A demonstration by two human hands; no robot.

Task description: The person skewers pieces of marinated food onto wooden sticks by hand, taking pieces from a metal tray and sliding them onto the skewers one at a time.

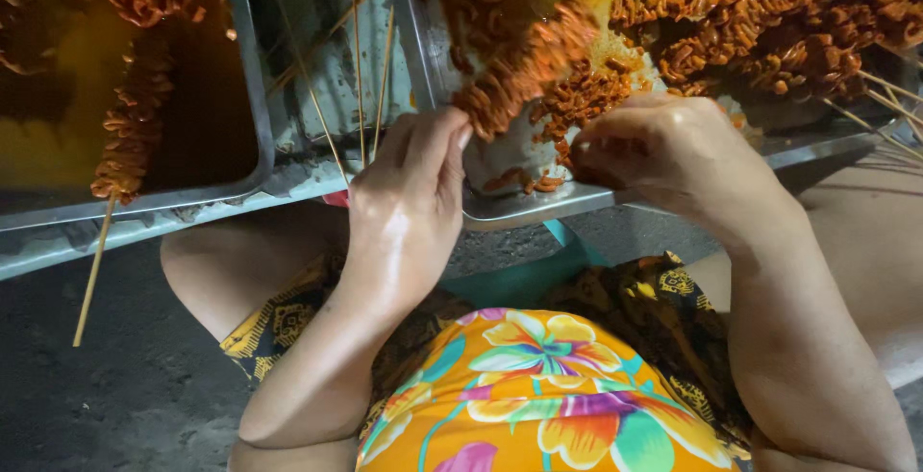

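Observation:
My left hand (409,208) grips the lower end of a skewer of orange spiral pieces (524,63) that slants up over the right metal tray (538,205). My right hand (663,160) is beside it at the tray's front rim, fingers curled around loose orange spiral pieces (577,102). A big heap of the same oily orange spirals (769,35), some on thin sticks, fills the tray's right side. Yellow-orange oil pools at the tray's back.
A left metal tray (252,97) holds oil and another filled skewer (130,131) whose stick hangs over the front rim. Bare bamboo sticks (358,59) lie in the gap between trays. Below are my knees, floral clothing and a dark floor (96,395).

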